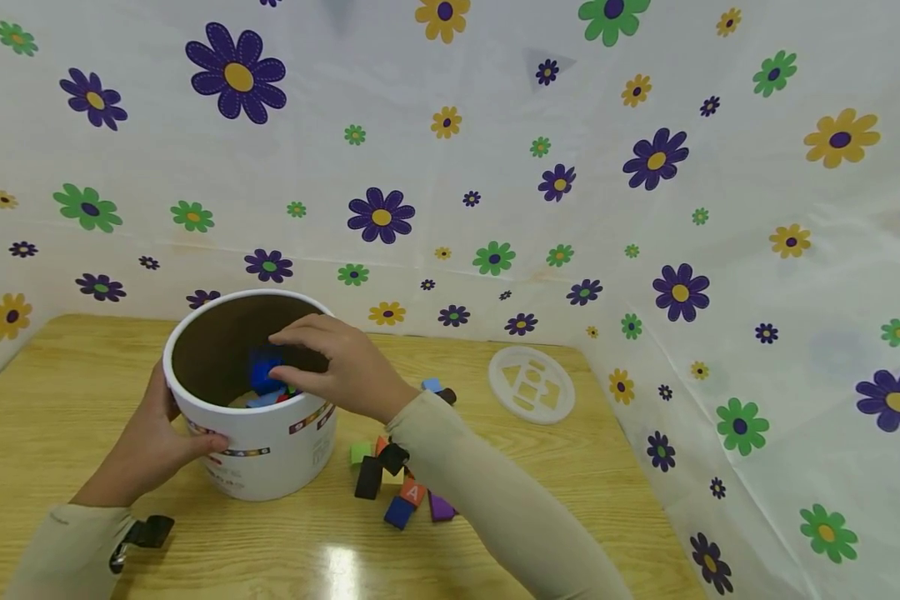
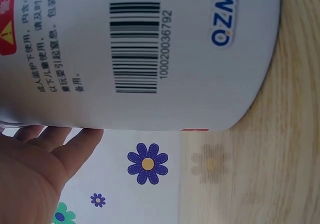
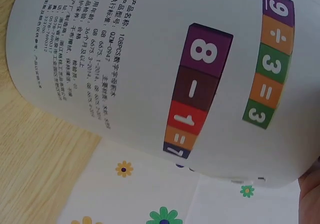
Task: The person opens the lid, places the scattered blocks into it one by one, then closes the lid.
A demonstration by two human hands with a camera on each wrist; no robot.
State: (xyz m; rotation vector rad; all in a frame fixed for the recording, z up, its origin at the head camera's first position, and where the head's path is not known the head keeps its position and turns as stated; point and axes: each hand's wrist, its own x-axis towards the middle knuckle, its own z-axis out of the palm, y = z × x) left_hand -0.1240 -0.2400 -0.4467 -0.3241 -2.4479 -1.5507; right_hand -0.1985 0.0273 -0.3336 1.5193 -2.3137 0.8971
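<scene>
A white bucket [image 1: 270, 462] with printed number blocks stands on the table at left, its mouth tilted toward the head camera. My left hand [image 1: 146, 446] grips its left side, thumb on the front wall and fingers behind. Over the right rim my right hand [image 1: 345, 362] reaches into the mouth, thumb and fingers spread apart. Just beyond the thumb tip is a blurred blue block [image 1: 265, 368], inside the bucket. Below it lie a light blue block [image 1: 266, 400] and bits of red and green, partly hidden by the rim.
Several coloured blocks lie right of the bucket, among them a black block [image 1: 368, 477], an orange block marked A [image 1: 413, 492] and a purple block [image 1: 441, 507]. A white disc with cut-out shapes [image 1: 497, 385] rests at the back right. Flowered sheeting [image 1: 495, 150] hangs behind the table.
</scene>
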